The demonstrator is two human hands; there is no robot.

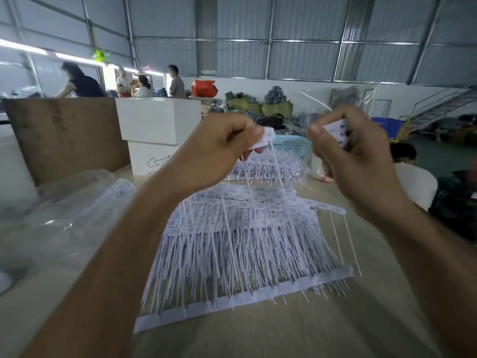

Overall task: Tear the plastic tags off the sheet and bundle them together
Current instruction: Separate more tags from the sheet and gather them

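Note:
Both my hands are raised above the table. My left hand (224, 148) pinches a small white plastic tag (265, 139) by its head between thumb and fingers, and the tag's thin tail hangs down. My right hand (353, 156) grips a small bundle of tags (338, 133) with dark print on their heads. Below them a pile of white tag sheets (242, 244) lies on the wooden table (296, 329), tails pointing toward me. A second pile of tag sheets (268, 169) lies farther back.
Crumpled clear plastic bags (64, 210) lie on the table's left. A brown board (67, 135) and a white box (157, 125) stand behind them. A light blue basket (291, 144) sits at the far edge. A person in white (413, 179) sits to the right; others work far back.

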